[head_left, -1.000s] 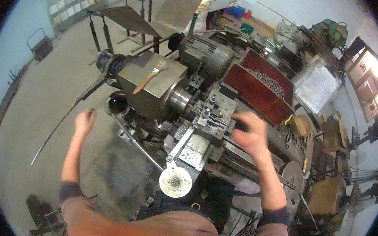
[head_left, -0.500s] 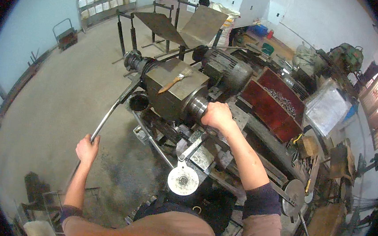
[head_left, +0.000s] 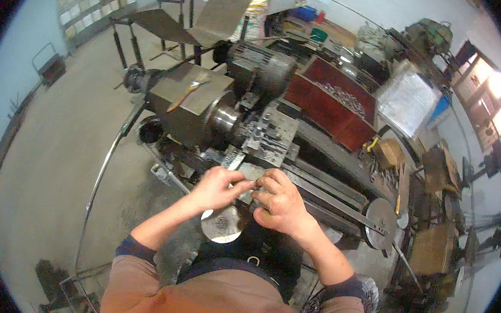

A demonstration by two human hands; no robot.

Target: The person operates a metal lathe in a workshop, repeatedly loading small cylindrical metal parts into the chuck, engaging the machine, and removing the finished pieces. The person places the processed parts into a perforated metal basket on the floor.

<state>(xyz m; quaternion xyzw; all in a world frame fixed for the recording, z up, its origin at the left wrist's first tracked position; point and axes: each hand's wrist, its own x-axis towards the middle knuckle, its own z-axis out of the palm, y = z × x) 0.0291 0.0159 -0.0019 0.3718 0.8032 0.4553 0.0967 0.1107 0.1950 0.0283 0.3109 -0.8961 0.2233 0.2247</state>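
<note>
Head view: 2 hands, left hand & right hand, fingers curled, touching 1 lathe carriage.

Orange-brown top w/ dark navy cuffs, sleeves pushed up past elbows, 2 bare forearms.

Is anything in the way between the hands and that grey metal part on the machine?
Nothing visible is. The left hand and right hand both already rest on the grey metal part, fingers meeting over it, just above the round handwheel.
</note>
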